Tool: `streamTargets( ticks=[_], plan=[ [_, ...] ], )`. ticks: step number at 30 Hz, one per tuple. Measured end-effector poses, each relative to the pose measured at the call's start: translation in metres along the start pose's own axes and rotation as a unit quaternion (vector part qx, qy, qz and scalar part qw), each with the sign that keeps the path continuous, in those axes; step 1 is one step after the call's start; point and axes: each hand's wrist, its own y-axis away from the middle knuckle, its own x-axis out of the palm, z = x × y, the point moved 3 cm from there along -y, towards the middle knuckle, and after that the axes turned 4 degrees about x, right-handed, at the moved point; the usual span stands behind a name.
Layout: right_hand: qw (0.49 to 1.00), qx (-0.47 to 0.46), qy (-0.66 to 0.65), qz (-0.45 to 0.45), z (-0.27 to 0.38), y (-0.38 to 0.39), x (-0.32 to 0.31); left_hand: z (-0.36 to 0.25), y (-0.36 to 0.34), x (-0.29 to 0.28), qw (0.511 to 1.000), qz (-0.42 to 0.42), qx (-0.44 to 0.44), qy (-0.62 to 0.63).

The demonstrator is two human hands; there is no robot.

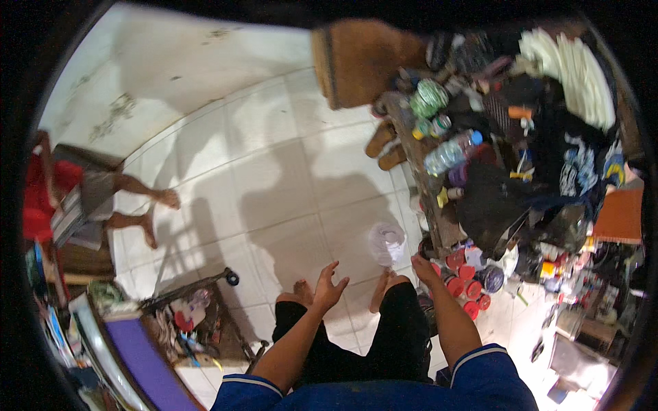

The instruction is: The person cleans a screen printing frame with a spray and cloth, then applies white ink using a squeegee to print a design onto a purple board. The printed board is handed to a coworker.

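Observation:
My left hand hovers above the tiled floor in front of my knees, thumb and fingers apart with nothing between them. My right hand reaches forward beside my right knee, close to the cluttered table's near corner. Its fingers look stretched out and I see nothing held in them, though they are small and partly shadowed. On the floor between and beyond my hands lies a white translucent bundle, like crumpled plastic. Several containers with red lids stand just right of my right hand.
At right, a wooden table carries clothes, a plastic bottle and a green ball-shaped bundle. Brown sandals lie beside it. Another person's legs show at left. A low cart with odds and ends stands near left.

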Motion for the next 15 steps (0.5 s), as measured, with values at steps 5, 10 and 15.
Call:
streamTargets(
  ticks=[5,10,15],
  plan=[
    [0.997,-0.018,0.020,0.077,0.148,0.100,0.015,-0.119,0.113,-0.121,0.990,-0.113,0.033,-0.081],
    [0.959,-0.156,0.160,0.174,0.325,0.199,0.089,-0.212,0.250,-0.222,0.985,-0.157,0.051,0.038],
    [0.836,-0.337,0.369,0.225,0.493,0.302,0.204,-0.232,0.374,-0.306,0.979,-0.167,-0.026,0.115]
  ],
)
